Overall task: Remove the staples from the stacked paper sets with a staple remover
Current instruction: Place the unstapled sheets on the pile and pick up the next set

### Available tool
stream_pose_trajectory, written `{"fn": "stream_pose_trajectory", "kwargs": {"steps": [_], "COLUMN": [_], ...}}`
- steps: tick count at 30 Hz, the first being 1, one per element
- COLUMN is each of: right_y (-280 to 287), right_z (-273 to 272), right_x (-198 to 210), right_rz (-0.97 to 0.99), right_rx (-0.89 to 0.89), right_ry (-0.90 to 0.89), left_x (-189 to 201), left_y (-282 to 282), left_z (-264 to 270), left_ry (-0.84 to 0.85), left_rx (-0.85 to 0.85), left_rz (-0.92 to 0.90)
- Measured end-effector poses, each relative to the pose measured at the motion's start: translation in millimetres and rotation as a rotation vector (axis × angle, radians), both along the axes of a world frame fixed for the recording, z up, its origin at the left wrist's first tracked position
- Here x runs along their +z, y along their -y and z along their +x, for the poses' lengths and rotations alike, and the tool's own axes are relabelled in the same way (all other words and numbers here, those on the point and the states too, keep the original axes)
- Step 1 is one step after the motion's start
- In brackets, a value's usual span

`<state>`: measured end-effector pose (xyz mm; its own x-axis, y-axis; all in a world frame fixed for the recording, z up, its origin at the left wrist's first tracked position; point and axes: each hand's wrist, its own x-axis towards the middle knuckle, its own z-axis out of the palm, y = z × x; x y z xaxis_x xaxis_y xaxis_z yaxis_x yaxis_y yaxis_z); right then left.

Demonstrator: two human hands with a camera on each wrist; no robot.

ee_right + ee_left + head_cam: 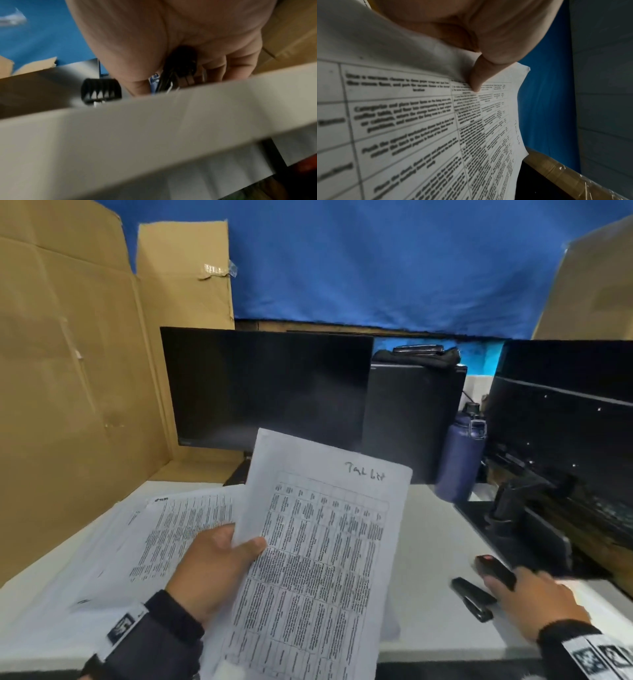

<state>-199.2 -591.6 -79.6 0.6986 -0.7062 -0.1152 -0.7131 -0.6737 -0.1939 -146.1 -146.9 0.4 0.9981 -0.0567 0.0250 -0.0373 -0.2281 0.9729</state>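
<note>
Now the left hand (pixel 219 570) pinches the stapled paper set (pixel 318 546) aloft; the right hand (pixel 534 601) closes on the staple remover (pixel 495 570), which wants a firm grasp before lifting

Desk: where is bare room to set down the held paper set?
Bare desk lies between the held paper set and the stapler. The left side is crowded with spread papers; the right hand and tools fill the right edge.

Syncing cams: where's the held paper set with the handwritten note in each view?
Head: paper set centre, gripped by left hand.
Left wrist: paper set fills left, under the thumb.
Right wrist: not in it.
Shared landmark: blue backdrop.
</note>
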Motion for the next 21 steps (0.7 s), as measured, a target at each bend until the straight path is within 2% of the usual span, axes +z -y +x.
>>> {"fn": "stream_pose_trajectory", "kwargs": {"steps": [3,6,10,14,18,21], "right_y": [-6.4,-16.6,-46.4,-92.0,-132.0,-149.6], "right_z": [-2.0,-8.7,-25.0,-38.5,-40.8,-37.7], "right_x": [12.7,43.9,95.9,130.8,142.1,135.6], "right_rz": [0.108,0.375,0.825,1.193,1.235,1.151], "right_rx": [-0.023,-0.042,0.042,0.112,0.076,0.073], "right_ry": [0.136,0.492,1.015,1.376,1.558,1.581], "left_x": [-2.4,-5.1,-3.2,-1.9,3.3,4.1], "left_y": [2.9,3.1,10.9,22.7,35.4,40.9], "left_z": [-5.7,-7.6,-16.4,-29.2,-47.0,-55.4], "left_ry": [0.030,0.068,0.206,0.302,0.330,0.325], "left_rx": [-0.008,-0.045,-0.067,-0.157,-0.234,-0.248], "left_rz": [0.049,0.135,0.355,0.521,0.585,0.599]}}
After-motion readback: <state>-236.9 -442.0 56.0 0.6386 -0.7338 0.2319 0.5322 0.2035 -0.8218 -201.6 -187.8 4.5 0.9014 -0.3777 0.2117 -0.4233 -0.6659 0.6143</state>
